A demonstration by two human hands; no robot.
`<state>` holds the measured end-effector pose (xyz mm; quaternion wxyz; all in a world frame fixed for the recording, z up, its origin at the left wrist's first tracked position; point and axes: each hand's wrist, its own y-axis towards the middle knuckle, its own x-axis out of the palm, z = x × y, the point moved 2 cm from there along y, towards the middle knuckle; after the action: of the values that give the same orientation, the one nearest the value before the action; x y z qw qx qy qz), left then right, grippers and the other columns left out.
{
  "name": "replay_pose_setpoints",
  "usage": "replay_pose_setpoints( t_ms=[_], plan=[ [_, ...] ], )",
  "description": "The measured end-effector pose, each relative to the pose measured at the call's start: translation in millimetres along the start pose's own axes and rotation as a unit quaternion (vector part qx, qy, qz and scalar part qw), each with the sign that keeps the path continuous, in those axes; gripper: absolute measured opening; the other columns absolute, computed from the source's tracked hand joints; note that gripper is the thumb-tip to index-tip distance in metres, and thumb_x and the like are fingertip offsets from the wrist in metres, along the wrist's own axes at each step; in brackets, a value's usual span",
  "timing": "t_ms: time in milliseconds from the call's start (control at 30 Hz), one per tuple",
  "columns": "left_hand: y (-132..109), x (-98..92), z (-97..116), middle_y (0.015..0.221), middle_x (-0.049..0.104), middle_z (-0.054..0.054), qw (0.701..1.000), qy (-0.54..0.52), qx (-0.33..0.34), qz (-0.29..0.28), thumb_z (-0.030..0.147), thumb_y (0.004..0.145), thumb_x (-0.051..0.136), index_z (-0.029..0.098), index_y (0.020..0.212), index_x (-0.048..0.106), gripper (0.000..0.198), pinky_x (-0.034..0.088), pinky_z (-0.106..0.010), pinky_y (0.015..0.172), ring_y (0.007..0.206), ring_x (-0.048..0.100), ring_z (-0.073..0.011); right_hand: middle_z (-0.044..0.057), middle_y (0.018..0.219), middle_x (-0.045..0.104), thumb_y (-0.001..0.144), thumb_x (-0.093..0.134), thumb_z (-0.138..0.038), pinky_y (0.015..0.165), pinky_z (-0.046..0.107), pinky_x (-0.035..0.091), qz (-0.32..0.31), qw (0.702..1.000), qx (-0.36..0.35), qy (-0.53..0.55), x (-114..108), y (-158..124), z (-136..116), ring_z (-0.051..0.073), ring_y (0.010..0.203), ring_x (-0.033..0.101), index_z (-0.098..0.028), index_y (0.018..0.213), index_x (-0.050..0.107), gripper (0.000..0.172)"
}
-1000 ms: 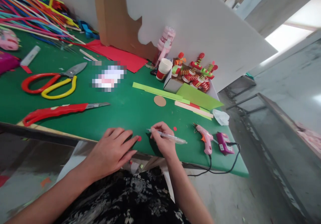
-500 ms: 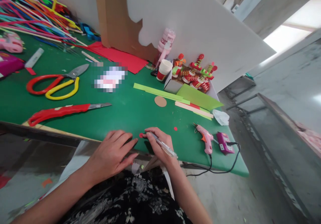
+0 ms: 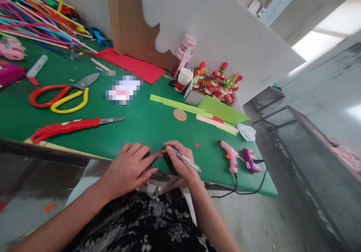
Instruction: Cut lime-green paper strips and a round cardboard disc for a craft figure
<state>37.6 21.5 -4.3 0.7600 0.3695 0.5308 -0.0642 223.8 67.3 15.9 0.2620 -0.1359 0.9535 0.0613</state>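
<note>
My right hand (image 3: 180, 161) is closed round a clear-barrelled pen (image 3: 187, 161), its tip down by a small red paper disc (image 3: 160, 154) near the table's front edge. The index fingertip of my left hand (image 3: 132, 165) touches that disc's left side; the fingers are stretched out and hold nothing. A second red disc (image 3: 197, 145) lies to the right of my right hand. Beyond the hands is a brown cardboard circle (image 3: 179, 114), with light green paper strips (image 3: 180, 106) just behind it.
Scissors (image 3: 84, 82) and a red-handled cutter (image 3: 70, 127) lie at left, below colourful pipe cleaners (image 3: 42, 18). At right is a pink glue gun (image 3: 229, 156), beside a purple box (image 3: 252, 161) with a black cable. A box of spring figures (image 3: 194, 96) stands behind.
My left hand has shifted slightly right, and its index fingertip now reaches the red disc. The pen stays in my right hand, close to the disc.
</note>
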Motion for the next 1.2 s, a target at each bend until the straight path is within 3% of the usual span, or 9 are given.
replay_pose_setpoints(
  t_ms=[133, 233, 367, 733, 1200],
  plan=[
    [-3.6, 4.3, 8.0, 0.099, 0.065, -0.010, 0.999, 0.013, -0.012, 0.032, 0.037, 0.098, 0.045, 0.017, 0.120, 0.067, 0.037, 0.040, -0.039, 0.076, 0.090, 0.052, -0.0250, -0.001, 0.066, 0.068, 0.091, 0.050, -0.044, 0.063, 0.026, 0.050, 0.053, 0.997, 0.028, 0.046, 4.0, 1.6, -0.8, 0.016, 0.064, 0.064, -0.024, 0.092, 0.068, 0.028],
    [-5.7, 7.0, 17.1, 0.101, 0.068, -0.012, 0.997, 0.031, -0.032, 0.064, 0.036, 0.097, 0.047, 0.014, 0.121, 0.066, 0.038, 0.040, -0.040, 0.077, 0.091, 0.054, -0.0254, -0.004, 0.058, 0.059, 0.084, 0.055, -0.038, 0.052, 0.024, 0.043, 0.083, 0.993, 0.060, 0.055, 9.4, 1.6, -0.5, 0.013, 0.051, 0.052, -0.024, 0.086, 0.062, 0.016],
    [-7.3, 7.8, 21.7, 0.104, 0.068, -0.014, 0.995, 0.032, -0.042, 0.084, 0.033, 0.096, 0.051, 0.008, 0.121, 0.064, 0.038, 0.040, -0.041, 0.080, 0.094, 0.055, -0.0267, -0.002, 0.063, 0.058, 0.076, 0.058, -0.035, 0.053, 0.025, 0.041, 0.078, 0.993, 0.062, 0.060, 12.5, 2.1, -1.0, 0.013, 0.056, 0.051, -0.025, 0.070, 0.053, 0.013],
    [-15.3, 13.1, 19.1, 0.108, 0.067, -0.013, 0.996, 0.018, -0.044, 0.070, 0.034, 0.097, 0.047, 0.015, 0.126, 0.064, 0.038, 0.039, -0.043, 0.085, 0.098, 0.053, -0.0272, -0.006, 0.052, 0.043, 0.075, 0.059, -0.040, 0.049, 0.024, 0.032, 0.076, 0.991, 0.082, 0.073, 7.1, 7.7, -2.9, 0.011, 0.048, 0.038, -0.024, 0.062, 0.047, 0.024],
    [-8.0, 9.3, 20.7, 0.105, 0.066, -0.011, 0.995, 0.023, -0.057, 0.079, 0.031, 0.099, 0.044, 0.016, 0.117, 0.068, 0.034, 0.038, -0.042, 0.081, 0.094, 0.052, -0.0257, -0.006, 0.049, 0.044, 0.072, 0.057, -0.039, 0.044, 0.021, 0.031, 0.085, 0.995, 0.049, 0.021, 13.4, 9.4, -4.8, 0.009, 0.045, 0.038, -0.024, 0.058, 0.045, 0.024]
  ],
)
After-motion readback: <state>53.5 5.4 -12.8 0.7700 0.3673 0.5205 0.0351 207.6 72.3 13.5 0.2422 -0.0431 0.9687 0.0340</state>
